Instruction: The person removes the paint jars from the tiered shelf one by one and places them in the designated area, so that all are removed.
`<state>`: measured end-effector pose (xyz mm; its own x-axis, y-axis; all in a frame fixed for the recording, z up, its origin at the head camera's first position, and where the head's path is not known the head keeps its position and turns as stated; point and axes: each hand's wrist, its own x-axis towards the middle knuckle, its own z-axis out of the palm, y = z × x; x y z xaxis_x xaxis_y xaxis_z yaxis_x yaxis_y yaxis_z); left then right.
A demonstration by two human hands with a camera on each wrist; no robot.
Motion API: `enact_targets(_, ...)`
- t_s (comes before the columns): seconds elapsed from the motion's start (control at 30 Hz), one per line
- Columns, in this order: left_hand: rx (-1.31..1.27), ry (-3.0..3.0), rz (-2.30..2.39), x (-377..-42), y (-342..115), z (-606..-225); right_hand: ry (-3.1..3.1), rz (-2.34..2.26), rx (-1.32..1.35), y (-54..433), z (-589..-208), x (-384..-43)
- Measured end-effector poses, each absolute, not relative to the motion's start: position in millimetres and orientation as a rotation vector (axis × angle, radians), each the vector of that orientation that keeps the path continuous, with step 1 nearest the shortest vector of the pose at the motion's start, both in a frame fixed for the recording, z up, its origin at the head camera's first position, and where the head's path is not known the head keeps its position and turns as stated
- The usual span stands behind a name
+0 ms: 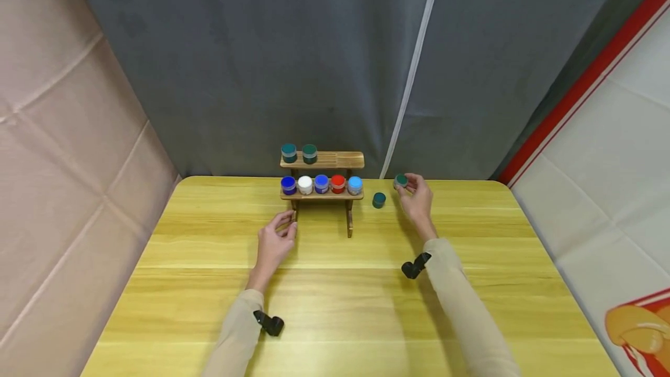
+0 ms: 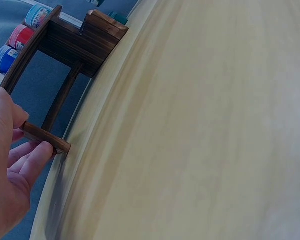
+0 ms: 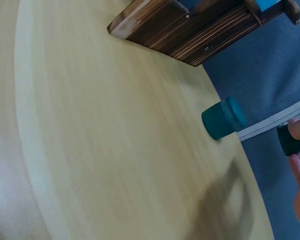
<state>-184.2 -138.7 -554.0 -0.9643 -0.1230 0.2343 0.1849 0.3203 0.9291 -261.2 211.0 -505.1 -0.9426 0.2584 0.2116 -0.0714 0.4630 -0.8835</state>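
A two-tier wooden rack (image 1: 323, 195) stands near the table's back edge. Two teal and green paint jars (image 1: 309, 154) sit on the left of its upper shelf. Dark blue, white, blue, red (image 1: 338, 184) and light blue jars line the lower shelf. My left hand (image 1: 274, 243) pinches the rack's left front leg (image 2: 45, 137) between thumb and fingers. To the right of the rack, my right hand (image 1: 417, 199) holds a dark green paint jar (image 3: 290, 140) by its sides, above the table. Just left of that hand, a teal paint jar (image 3: 223, 119) stands upright on the table.
The yellow wood-grain table (image 1: 335, 307) ends at a grey curtain (image 1: 262, 74) behind the rack. Pale panels (image 1: 68, 191) flank it on the left, with a white, red-edged panel (image 1: 617, 150) on the right. Both sleeves carry small black cameras (image 1: 416, 265).
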Motion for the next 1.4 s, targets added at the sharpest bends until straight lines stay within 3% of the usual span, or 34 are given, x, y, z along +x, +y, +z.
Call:
enact_targets(0.93,-0.066,-2.338,-1.682,-185,-137,-553,-2.493,1.522,-0.254,212,-549,-250)
enact_targets(1.4,-0.032,-2.35,-1.703,-184,-137,-554,-2.469,1.516,-0.229,212,-548,-249)
